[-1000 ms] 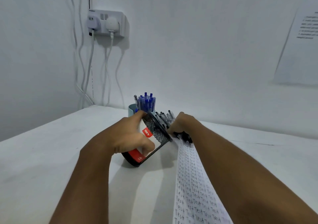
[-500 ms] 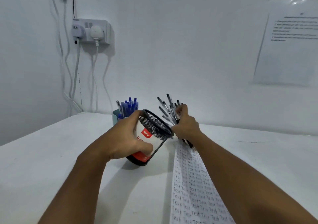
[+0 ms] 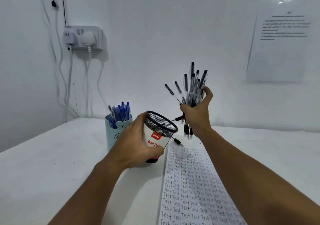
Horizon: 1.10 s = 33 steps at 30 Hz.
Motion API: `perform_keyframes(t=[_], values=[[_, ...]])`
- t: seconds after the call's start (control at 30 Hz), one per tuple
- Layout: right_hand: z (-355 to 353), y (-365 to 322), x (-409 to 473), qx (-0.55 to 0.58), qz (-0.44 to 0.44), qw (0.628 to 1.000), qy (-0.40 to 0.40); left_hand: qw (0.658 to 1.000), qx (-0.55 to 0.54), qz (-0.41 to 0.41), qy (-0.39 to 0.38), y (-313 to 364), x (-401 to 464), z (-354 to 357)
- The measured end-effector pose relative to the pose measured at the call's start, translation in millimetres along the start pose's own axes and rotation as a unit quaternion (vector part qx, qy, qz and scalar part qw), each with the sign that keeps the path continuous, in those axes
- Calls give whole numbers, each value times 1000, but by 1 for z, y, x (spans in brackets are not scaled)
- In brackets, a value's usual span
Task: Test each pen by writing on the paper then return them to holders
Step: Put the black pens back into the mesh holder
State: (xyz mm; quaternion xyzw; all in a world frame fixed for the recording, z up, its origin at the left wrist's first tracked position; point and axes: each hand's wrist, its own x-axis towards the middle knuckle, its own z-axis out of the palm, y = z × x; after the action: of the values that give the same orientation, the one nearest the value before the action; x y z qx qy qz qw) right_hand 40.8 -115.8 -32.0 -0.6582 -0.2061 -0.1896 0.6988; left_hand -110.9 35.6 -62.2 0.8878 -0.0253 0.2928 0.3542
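The left hand point(image 3: 136, 143) wraps its fingers and thumb round a black wire-mesh pen holder point(image 3: 159, 134), a cylinder with a glossy red-and-white label, tilted so its open rim faces right, above the table point(image 3: 52, 164). The right hand point(image 3: 197, 114) grips a fanned bundle of black pens point(image 3: 190, 89), slim clear barrels with black caps and rubber grips, raised above the table and to the right of the mesh holder; their tips point downward below the palm. One more black pen point(image 3: 178, 141) lies on the table just beyond the holder's rim, at the top edge of the paper point(image 3: 195, 186), most of its barrel hidden behind the holder. The paper is a long white strip running toward the viewer, covered in rows of the handwritten word "Test". Behind the left hand stands a smooth pale-blue cup point(image 3: 113, 129), upright, full of blue pens point(image 3: 121, 112); the raised figure on its front looks like a bear, though it is partly hidden. On the white wall hang a socket block point(image 3: 83, 37) with trailing white cables and a glossy printed sheet point(image 3: 280, 41).
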Motion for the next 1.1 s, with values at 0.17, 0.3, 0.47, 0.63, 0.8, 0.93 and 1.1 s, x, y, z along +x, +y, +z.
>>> perform_keyframes(t=[0.17, 0.3, 0.47, 0.63, 0.8, 0.93, 1.1], values=[[-19, -9, 1, 61, 46, 997, -18, 1000, 27, -1, -8, 0, 0, 10], [-39, -15, -4, 40, 61, 996, -42, 999, 48, 3, -7, -1, 1, 16], [-74, -22, -15, -163, 82, 973, -142, 998, 62, -1, -17, -1, 0, 18], [-98, -30, -28, -297, 97, 917, -248, 997, 72, -3, -24, 2, -1, 23], [-106, -27, -44, -473, 113, 781, -392, 998, 67, 3, -19, 2, -2, 24], [-102, -27, -40, -550, 138, 703, -428, 998, 68, 7, -6, 1, 0, 22], [-91, -24, -30, -590, 167, 670, -418, 998, 70, 0, 6, 0, 0, 21]])
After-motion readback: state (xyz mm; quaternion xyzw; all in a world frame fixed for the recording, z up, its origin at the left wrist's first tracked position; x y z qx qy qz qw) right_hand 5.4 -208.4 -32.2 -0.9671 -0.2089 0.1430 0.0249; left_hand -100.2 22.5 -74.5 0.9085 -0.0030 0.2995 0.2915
